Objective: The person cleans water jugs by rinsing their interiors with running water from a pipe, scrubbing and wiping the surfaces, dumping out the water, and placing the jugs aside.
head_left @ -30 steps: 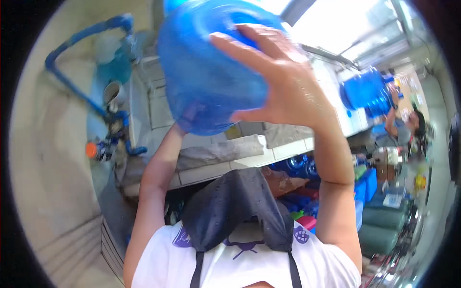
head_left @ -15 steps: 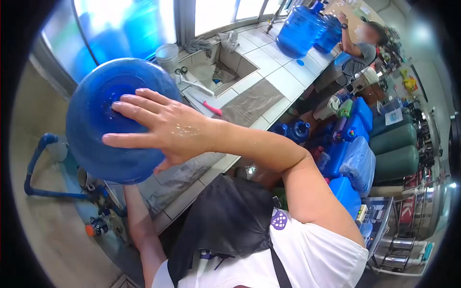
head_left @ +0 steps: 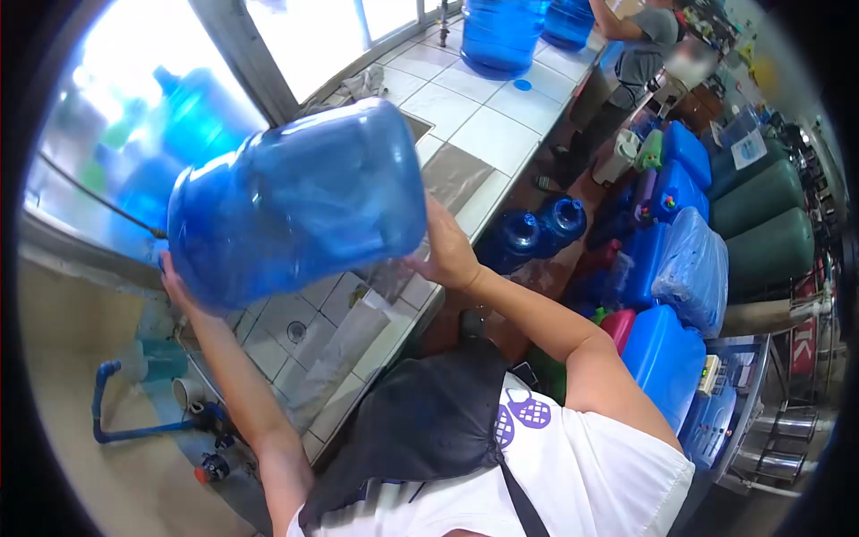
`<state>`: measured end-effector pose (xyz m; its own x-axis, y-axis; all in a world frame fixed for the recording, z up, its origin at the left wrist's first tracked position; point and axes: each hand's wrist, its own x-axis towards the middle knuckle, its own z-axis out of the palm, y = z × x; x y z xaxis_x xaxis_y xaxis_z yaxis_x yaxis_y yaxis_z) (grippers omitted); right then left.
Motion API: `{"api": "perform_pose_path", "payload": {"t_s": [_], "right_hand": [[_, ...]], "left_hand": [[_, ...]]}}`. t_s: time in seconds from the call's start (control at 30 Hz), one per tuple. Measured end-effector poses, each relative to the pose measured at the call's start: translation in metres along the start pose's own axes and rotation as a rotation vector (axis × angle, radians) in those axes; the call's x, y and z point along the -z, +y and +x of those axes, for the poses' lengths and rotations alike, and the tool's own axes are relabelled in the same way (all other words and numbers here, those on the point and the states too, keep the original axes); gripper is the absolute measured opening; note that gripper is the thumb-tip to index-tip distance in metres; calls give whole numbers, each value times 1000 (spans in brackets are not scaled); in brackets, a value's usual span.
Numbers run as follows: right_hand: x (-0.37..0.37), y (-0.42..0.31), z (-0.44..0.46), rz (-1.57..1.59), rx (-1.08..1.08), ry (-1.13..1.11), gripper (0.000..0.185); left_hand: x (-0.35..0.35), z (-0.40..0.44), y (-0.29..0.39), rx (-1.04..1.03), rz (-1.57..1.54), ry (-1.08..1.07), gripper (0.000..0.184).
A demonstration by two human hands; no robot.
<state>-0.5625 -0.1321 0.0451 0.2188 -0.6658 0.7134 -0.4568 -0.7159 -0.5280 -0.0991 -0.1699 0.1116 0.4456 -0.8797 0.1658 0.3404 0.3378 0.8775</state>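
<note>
A large blue water jug (head_left: 300, 192) is held on its side, raised over the tiled counter (head_left: 309, 345), its right end slightly higher than its left. Under its left end is my left hand (head_left: 186, 288), gripping it, with most of the fingers hidden behind the jug. At the opposite end my right hand (head_left: 450, 246) presses against the jug's flat end, the fingers partly out of sight behind it. Below the jug, a drain (head_left: 296, 331) and a grey wet cloth (head_left: 344, 345) show on the tiles.
More blue jugs (head_left: 506, 36) stand on the far counter, near another person (head_left: 649, 40). On the floor to the right are two jugs (head_left: 562, 219) and several blue containers (head_left: 662, 358). A blue pipe (head_left: 100, 407) runs along the left wall.
The jug has turned from end-on to lying sideways. My right hand has slid from its base centre to its right end, and my left hand now shows at the left end.
</note>
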Motion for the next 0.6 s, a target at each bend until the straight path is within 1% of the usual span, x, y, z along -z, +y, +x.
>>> {"api": "perform_pose_path", "payload": {"t_s": [0.03, 0.07, 0.1, 0.17, 0.23, 0.27, 0.3, 0.33, 0.37, 0.4, 0.47, 0.5, 0.53, 0.57, 0.6], "right_hand": [[2, 21, -13, -94, -46, 19, 89], [8, 35, -22, -187, -92, 37, 88], [20, 42, -26, -196, -150, 36, 84], [42, 64, -43, -214, -206, 39, 80], [63, 85, -64, -251, -262, 58, 73], [72, 96, -77, -249, -275, 67, 73], [81, 108, -93, -276, -354, 72, 71], [89, 119, -111, -302, -433, 77, 69], [98, 131, -130, -341, -466, 59, 68], [105, 143, -150, -379, -499, 40, 67], [119, 167, -198, -382, -570, 29, 64], [127, 176, -219, -378, -677, -31, 62], [134, 184, -238, -369, -783, -91, 60], [141, 193, -256, -362, -798, -85, 60], [147, 203, -274, -396, -959, -225, 58]], "left_hand": [[-53, 3, 11, -80, 110, 188, 42], [-98, 5, 13, -162, 147, 251, 41], [-136, 11, 12, -247, 184, 312, 41], [-191, 36, 5, -547, 438, 148, 36], [-264, 40, -8, -671, 405, 3, 30], [-294, 48, -16, -807, 427, -103, 28], [-332, 42, -18, -924, 529, -159, 28], [-366, 36, -23, -884, 499, -236, 30], [-387, 52, -33, -922, 554, -303, 31], [-408, 64, -39, -987, 712, -323, 33], [-452, 65, -64, -853, 687, -387, 35], [-468, 66, -71, -848, 689, -404, 35], [-484, 67, -76, -845, 817, -412, 37], [-499, 68, -80, -842, 946, -420, 40], [-509, 81, -83, -841, 951, -440, 40]]}}
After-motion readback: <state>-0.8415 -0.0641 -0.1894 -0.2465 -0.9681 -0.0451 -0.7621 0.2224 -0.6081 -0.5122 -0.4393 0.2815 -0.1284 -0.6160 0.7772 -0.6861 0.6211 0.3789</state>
